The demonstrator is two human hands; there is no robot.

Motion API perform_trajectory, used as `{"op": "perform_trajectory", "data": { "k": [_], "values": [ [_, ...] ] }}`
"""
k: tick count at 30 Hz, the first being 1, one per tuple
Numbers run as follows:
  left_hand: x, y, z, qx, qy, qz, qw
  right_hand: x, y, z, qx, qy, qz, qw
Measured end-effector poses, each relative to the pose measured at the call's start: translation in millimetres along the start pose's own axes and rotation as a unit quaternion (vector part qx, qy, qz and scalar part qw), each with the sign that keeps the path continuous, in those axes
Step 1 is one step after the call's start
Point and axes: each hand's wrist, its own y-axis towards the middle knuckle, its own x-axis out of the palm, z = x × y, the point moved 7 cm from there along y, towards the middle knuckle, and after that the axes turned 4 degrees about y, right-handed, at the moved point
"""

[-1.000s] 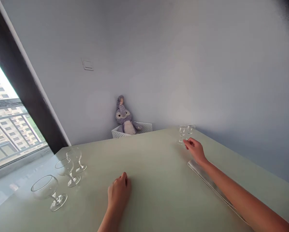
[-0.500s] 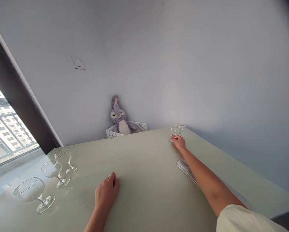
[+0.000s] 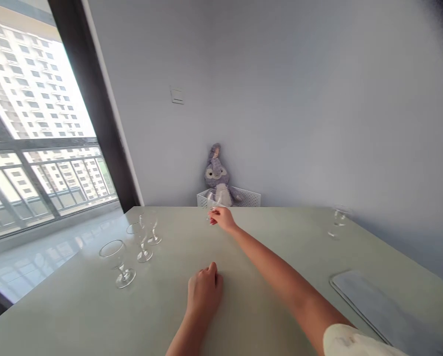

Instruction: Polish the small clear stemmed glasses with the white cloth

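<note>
My right hand (image 3: 222,218) reaches across to the far middle of the table, fingers closed around the lower part of a clear stemmed glass (image 3: 213,199). That glass is upright, its bowl in front of the plush toy; its foot is mostly hidden by my fingers. My left hand (image 3: 205,289) rests on the tabletop nearer to me, its fingers curled in, with nothing visible in it. At the left stand three clear stemmed glasses in a row: a near one (image 3: 125,277), a middle one (image 3: 145,255) and a far one (image 3: 155,239). Another glass (image 3: 339,220) stands at the far right.
A pale green table (image 3: 266,257) spans the view. On its right lies a flat grey folded item (image 3: 380,301). Behind the far edge, a purple plush toy (image 3: 217,174) sits in a white perforated basket (image 3: 251,199). A window (image 3: 39,123) is at the left.
My right hand has carried a stemmed glass from the far right of the table leftward to the far middle. The view has turned left. My left hand stays resting on the table.
</note>
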Motion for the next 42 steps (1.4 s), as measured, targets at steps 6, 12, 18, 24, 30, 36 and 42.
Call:
{"op": "perform_trajectory", "data": {
  "k": [6,12,18,24,30,36,42],
  "values": [
    [1.3,-2,-1,-0.004,-0.057,0.002,0.998,148,37,15,0.048,0.012,-0.101,0.994],
    [6.3,0,-2,-0.022,-0.101,-0.016,0.995,200,51,30,0.076,-0.019,-0.139,0.987],
    [2.0,-1,2,-0.028,-0.108,-0.029,0.993,227,53,37,0.088,-0.036,-0.167,0.981],
    [-6.0,-3,6,-0.011,-0.103,-0.016,0.995,233,49,36,0.093,-0.041,-0.176,0.979],
    [-6.7,-4,8,-0.002,-0.093,-0.024,0.995,231,44,30,0.092,-0.021,-0.169,0.981],
    [9.8,4,-2,-0.012,-0.086,-0.011,0.996,212,32,16,0.107,0.011,-0.183,0.977],
    [16.4,10,-12,-0.014,-0.038,0.018,0.999,117,-24,-2,0.094,0.030,-0.235,0.967]
  ]
}}
